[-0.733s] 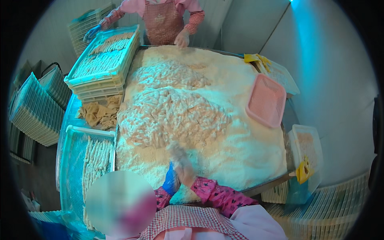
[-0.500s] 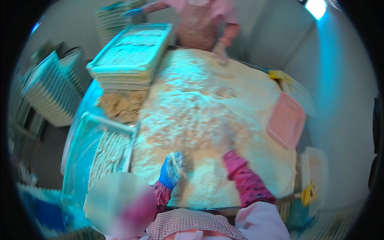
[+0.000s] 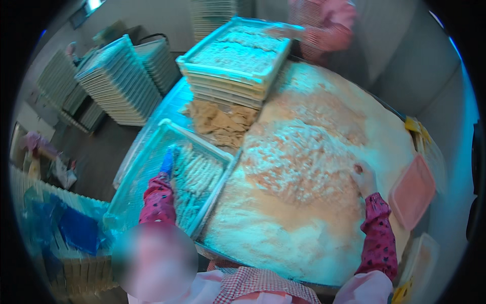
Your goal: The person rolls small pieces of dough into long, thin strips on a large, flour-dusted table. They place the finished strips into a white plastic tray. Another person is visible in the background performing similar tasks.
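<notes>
My left hand (image 3: 168, 161), in a blue glove, reaches into the mesh-bottomed tray (image 3: 135, 175) at the left, beside its rows of flour-coated pieces (image 3: 200, 175). Its fingers are smeared and partly hidden, so I cannot make out their hold. On the right, my right hand (image 3: 365, 181), in a pale floury glove, curls at the edge of a heap of flour-coated pieces (image 3: 298, 157). A small reddish spot shows between its fingers; what they hold, if anything, is unclear. Loose flour (image 3: 263, 243) covers the table around the heap.
Behind the tray lies crumpled brown cloth (image 3: 220, 121), next to a stack of filled trays (image 3: 228, 86). A co-worker's arm (image 3: 324, 36) reaches over that stack. A pink shallow bin (image 3: 412, 191) stands at the right edge. More stacked trays (image 3: 119, 83) stand at far left.
My left hand has moved from the floury table into the tray. The right hand is now at the heap's right edge. My view has turned left; the co-worker's hand is now over the tray stack.
</notes>
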Tool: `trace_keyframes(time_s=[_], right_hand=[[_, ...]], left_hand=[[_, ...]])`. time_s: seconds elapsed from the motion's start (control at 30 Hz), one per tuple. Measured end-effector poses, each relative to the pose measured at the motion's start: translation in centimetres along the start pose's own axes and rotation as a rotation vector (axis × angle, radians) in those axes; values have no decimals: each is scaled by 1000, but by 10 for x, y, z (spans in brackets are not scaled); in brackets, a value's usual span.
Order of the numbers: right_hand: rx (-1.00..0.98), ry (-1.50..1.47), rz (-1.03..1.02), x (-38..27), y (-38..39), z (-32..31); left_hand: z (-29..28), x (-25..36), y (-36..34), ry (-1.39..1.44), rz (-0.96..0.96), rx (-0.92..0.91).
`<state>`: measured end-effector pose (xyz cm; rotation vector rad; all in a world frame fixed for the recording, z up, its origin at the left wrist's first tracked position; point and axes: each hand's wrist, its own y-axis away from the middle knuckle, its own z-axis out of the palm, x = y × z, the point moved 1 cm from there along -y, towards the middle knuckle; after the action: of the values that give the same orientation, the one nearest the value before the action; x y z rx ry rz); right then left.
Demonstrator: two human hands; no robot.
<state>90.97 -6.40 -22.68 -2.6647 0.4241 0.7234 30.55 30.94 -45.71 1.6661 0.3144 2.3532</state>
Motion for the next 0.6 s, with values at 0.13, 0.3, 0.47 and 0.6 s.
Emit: trace_keyframes(time_s=[0.13,0.3,0.47,0.6], right_hand=[[-22,-394,142,-44,41,3],[-650,-113,-134,-85,152,28],[-383,-344,509,-68,223,30],[68,-429,364,-46,269,122]], left_hand=[[-6,-4,7,-363,319,-195],[116,31,177,-576,579,-362],[211,-14,335,-979,271,-992],[282,-99,384,-905,399,-855]])
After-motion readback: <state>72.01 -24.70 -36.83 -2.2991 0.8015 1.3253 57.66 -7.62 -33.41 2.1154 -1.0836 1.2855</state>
